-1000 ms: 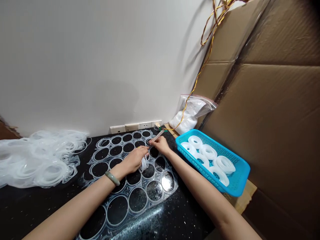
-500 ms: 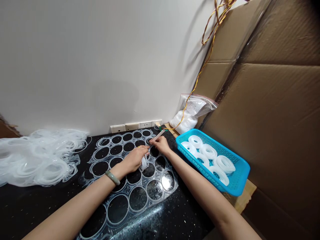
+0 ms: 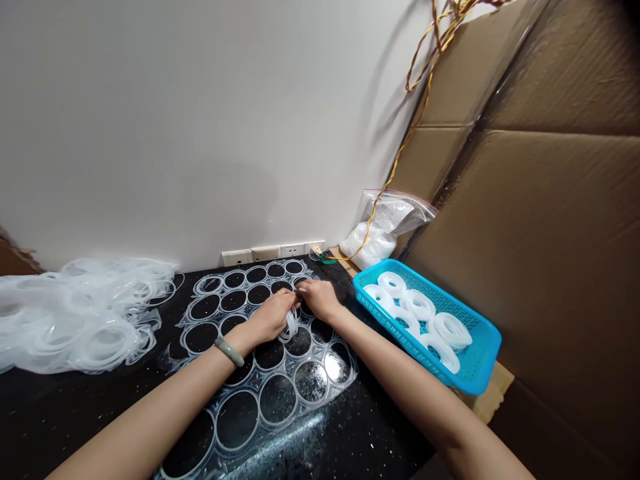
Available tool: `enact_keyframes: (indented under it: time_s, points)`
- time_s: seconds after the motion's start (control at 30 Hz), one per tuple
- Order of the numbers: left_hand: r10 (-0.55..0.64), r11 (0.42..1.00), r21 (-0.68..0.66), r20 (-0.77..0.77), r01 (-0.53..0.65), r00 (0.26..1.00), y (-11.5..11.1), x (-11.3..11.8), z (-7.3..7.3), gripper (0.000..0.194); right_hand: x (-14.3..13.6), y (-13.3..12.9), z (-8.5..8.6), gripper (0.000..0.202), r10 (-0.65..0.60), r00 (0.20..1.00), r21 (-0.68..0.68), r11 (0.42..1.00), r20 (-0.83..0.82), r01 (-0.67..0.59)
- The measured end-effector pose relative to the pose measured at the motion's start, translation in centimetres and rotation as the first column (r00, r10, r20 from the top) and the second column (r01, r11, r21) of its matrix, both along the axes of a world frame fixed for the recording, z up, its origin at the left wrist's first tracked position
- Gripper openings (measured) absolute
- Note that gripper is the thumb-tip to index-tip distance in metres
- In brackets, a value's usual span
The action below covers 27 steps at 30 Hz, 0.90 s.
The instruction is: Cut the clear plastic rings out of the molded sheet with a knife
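A clear, flexible sheet (image 3: 256, 383) with rows of round cut-outs lies flat on the black speckled tabletop. My left hand (image 3: 273, 316), with a bangle on the wrist, is closed on a bundle of thin white rings (image 3: 290, 326) that hangs from its fingers over the sheet. My right hand (image 3: 321, 298) is at the sheet's far right part, its fingertips pinched close to my left fingers. What those right fingertips hold is hidden; the pale flat stick seen earlier does not show clearly now.
A blue plastic basket (image 3: 485, 357) with several coils of white rings stands at the right. A heap of translucent ring sheets (image 3: 85, 313) lies at the left. Behind are power sockets (image 3: 293, 251), a plastic bag (image 3: 373, 243), a twisted yellow wire (image 3: 395, 163) and tall cardboard (image 3: 545, 220).
My right hand has turned and come nearer to my left fingers. The pale stick that jutted from it has dropped out of sight. My left hand has barely moved.
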<state>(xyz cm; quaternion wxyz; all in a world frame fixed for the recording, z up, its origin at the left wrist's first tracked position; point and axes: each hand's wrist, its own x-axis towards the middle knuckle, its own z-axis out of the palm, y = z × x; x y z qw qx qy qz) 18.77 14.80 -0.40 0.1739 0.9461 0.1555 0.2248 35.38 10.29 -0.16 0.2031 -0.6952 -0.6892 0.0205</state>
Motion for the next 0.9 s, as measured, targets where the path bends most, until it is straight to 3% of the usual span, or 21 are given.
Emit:
enact_keyframes:
  time_s: [0.17, 0.33, 0.47, 0.57, 0.73, 0.9]
  points:
    - [-0.015, 1.0, -0.016, -0.009, 0.015, 1.0, -0.1, -0.4, -0.1, 0.025, 1.4, 2.9, 1.9, 0.024, -0.17, 0.985, 0.05, 0.984, 0.01, 0.17]
    - [-0.013, 1.0, -0.028, -0.009, 0.013, 1.0, -0.3, -0.7, 0.0, 0.028, 5.4, 7.4, 6.4, 0.035, -0.428, 0.888, 0.14, 0.881, -0.169, 0.451]
    - [-0.008, 1.0, -0.024, 0.007, 0.008, 1.0, 0.5, -0.7, 0.3, 0.028, 7.3, 9.2, 8.1, 0.031, -0.479, 0.814, 0.14, 0.827, -0.33, 0.544]
    - [0.034, 0.999, -0.007, 0.045, -0.034, 0.998, 2.0, -0.2, 0.5, 0.033, 6.8, 9.8, 6.9, 0.022, -0.433, 0.791, 0.045, 0.866, -0.433, 0.499]
    - [0.059, 0.998, 0.015, 0.061, -0.06, 0.996, 4.7, 0.7, 0.1, 0.033, 3.9, 10.0, 2.9, 0.009, -0.299, 0.76, -0.085, 0.947, -0.577, 0.308]
    - [0.043, 0.999, 0.018, 0.025, -0.043, 0.999, 5.0, 0.2, -0.7, 0.035, 2.7, 9.3, 0.5, 0.007, -0.195, 0.713, -0.102, 0.98, -0.673, 0.171]
